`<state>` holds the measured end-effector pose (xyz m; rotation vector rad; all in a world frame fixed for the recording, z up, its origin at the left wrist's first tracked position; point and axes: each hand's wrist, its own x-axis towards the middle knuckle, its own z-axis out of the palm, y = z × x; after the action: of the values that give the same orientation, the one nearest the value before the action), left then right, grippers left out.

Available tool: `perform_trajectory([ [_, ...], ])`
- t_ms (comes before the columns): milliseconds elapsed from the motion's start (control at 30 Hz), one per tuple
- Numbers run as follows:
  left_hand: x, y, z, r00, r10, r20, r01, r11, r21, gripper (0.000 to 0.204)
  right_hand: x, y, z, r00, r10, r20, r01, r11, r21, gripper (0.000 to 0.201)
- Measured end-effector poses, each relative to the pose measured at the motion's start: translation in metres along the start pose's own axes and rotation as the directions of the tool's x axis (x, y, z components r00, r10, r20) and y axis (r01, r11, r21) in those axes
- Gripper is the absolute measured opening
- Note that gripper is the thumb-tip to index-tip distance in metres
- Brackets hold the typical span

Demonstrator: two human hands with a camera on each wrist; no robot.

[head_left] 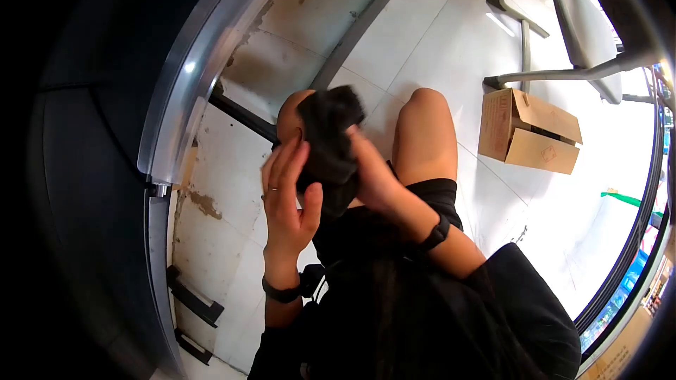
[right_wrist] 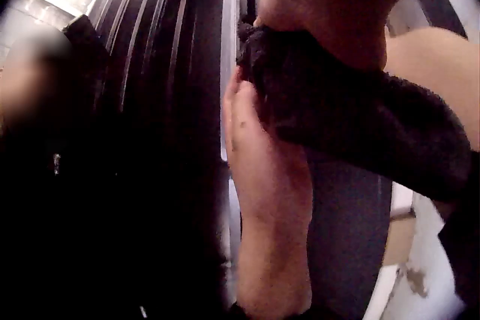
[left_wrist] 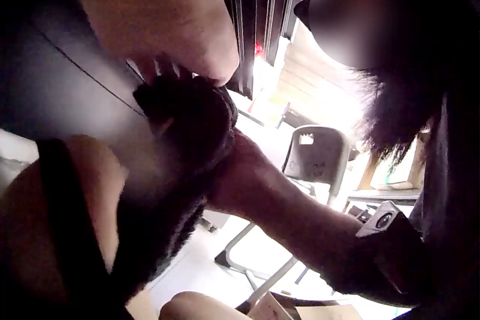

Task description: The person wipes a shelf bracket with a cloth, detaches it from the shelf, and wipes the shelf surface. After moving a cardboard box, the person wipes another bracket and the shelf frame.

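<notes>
A black, fuzzy cloth piece (head_left: 329,144), blurred in the head view, is held up above the lap. My right hand (head_left: 373,172) grips it from the right side, with part of the fingers hidden behind it. On the opposite side my left hand (head_left: 287,193) touches it with fairly straight fingers, the thumb standing apart. The right wrist view shows the cloth (right_wrist: 352,110) as a long, soft shape, my left hand (right_wrist: 262,136) flat along its end. In the left wrist view, its fuzzy edge (left_wrist: 217,129) curves below my left hand (left_wrist: 165,12). I cannot tell its exact kind.
A dark cabinet with a metal edge (head_left: 176,77) stands close on the left. An open cardboard box (head_left: 531,134) sits on the tiled floor (head_left: 422,35) to the right, near a grey chair (head_left: 581,21). Bare knees (head_left: 426,134) lie beneath the hands.
</notes>
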<state>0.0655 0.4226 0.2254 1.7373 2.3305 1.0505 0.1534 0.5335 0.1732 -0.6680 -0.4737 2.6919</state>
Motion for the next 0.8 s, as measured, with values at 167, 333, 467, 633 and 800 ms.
perform_trajectory([
  [167, 0.003, -0.026, -0.004, 0.976, -0.185, -0.115, 0.167, 0.975, -0.149, 0.023, -0.001, -0.067, -0.023, 0.962, -0.188, -0.198, 0.199, 0.979, 0.034, 0.046],
  [333, -0.020, -0.105, 0.001, 0.899, -0.420, -0.125, 0.392, 0.898, -0.200, 0.018, 0.032, -0.104, -0.076, 0.835, -0.410, -0.366, 0.331, 0.907, -0.260, 0.039],
  [467, -0.042, -0.173, 0.025, 0.808, -0.588, 0.031, 0.567, 0.763, -0.310, 0.018, 0.086, -0.092, -0.130, 0.767, -0.531, -0.360, 0.333, 0.809, -0.485, 0.034],
  [633, -0.048, -0.213, 0.073, 0.803, -0.568, 0.180, 0.583, 0.811, -0.042, 0.017, 0.151, -0.028, -0.147, 0.781, -0.559, -0.279, -0.001, 0.445, -0.895, 0.052],
  [800, -0.046, -0.244, 0.099, 0.890, -0.416, 0.188, 0.362, 0.893, 0.267, 0.036, 0.183, 0.025, -0.103, 0.959, -0.285, -0.001, 0.003, 0.011, -1.000, 0.041],
])
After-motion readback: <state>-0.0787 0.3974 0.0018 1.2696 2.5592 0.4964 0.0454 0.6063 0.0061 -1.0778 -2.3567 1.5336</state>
